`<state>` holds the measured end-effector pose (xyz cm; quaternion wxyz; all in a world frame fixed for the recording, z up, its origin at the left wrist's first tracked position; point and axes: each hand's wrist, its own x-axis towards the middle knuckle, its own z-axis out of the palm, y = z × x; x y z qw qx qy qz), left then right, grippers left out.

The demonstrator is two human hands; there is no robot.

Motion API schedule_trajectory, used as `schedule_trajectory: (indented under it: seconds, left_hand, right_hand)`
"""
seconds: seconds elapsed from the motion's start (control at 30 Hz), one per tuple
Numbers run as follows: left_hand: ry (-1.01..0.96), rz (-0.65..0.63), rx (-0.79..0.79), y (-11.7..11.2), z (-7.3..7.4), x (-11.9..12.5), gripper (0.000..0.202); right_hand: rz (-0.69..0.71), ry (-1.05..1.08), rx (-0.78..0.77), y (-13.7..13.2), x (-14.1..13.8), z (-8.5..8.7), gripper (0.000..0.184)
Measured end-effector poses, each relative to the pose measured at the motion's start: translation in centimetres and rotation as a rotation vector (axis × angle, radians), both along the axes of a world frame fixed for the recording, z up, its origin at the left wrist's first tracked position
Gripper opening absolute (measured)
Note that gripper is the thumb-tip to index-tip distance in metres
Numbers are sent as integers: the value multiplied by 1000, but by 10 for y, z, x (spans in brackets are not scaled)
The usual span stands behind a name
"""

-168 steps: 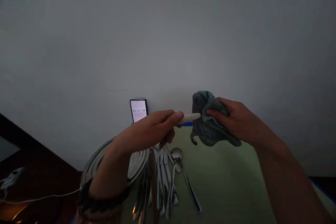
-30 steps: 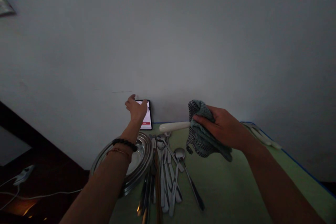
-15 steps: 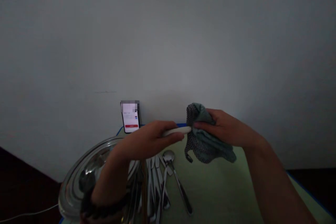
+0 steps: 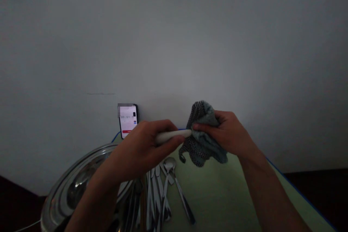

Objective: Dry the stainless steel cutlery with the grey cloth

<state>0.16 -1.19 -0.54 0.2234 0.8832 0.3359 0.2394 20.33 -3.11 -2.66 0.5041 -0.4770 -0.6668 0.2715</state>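
My left hand (image 4: 148, 143) is closed round a pale, rounded handle (image 4: 172, 136), held level above the table. The handle's right end runs into a grey-green cloth (image 4: 208, 145) with a dark checked side, so whatever is attached there is hidden. Gripping that cloth is my right hand (image 4: 227, 132), its thumb pressed on it beside the handle's end. Below my hands lie spoons (image 4: 170, 165) and several metal knives (image 4: 156, 188), handles pointing towards me. A large shiny metal bowl or lid (image 4: 73, 188) sits left of them, partly covered by my left forearm.
A phone (image 4: 129, 121) with a lit timer screen leans on the pale wall (image 4: 174, 43) at the table's back edge. The green tabletop (image 4: 217, 195) has a blue edge. A thin white cable (image 4: 28, 226) runs at lower left.
The view has shifted slightly, so the phone and bowl sit further left. Both hands remain on the handle and cloth; the cloth has turned a little in my right hand.
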Motion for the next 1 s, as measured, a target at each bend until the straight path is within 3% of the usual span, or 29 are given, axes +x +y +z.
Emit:
schedule_trajectory:
  seconds: [0.1, 0.2, 0.27, 0.33, 0.5, 0.67, 0.8, 0.93, 1.0]
  left_hand:
    - [-41, 93, 116, 0, 2, 0, 30]
    - [-35, 135, 221, -1, 1, 2, 30]
    - [-22, 138, 258, -1, 0, 2, 29]
    - [-10, 132, 268, 0, 0, -2, 29]
    - [60, -3, 168, -2, 3, -17, 26]
    - [125, -96, 77, -6, 6, -19, 24]
    - [116, -40, 53, -5, 7, -23, 23]
    - [18, 2, 92, -7, 9, -28, 22]
    - [-6, -17, 84, -9, 9, -26, 23]
  right_hand:
    - [-128, 334, 84, 11, -23, -10, 21]
    - [-160, 687, 29, 20, -41, -21, 26]
    - [-148, 773, 13, 21, -43, -25, 27]
    - [-50, 645, 1, 18, -34, -23, 24]
    - [356, -28, -186, -4, 1, -5, 18]
    - [469, -293, -186, -24, 24, 14, 29]
    - [379, -275, -112, -23, 32, 14, 26]
    - [25, 80, 55, -8, 22, 4, 17]
    - [-58, 288, 78, 1, 11, 0, 22]
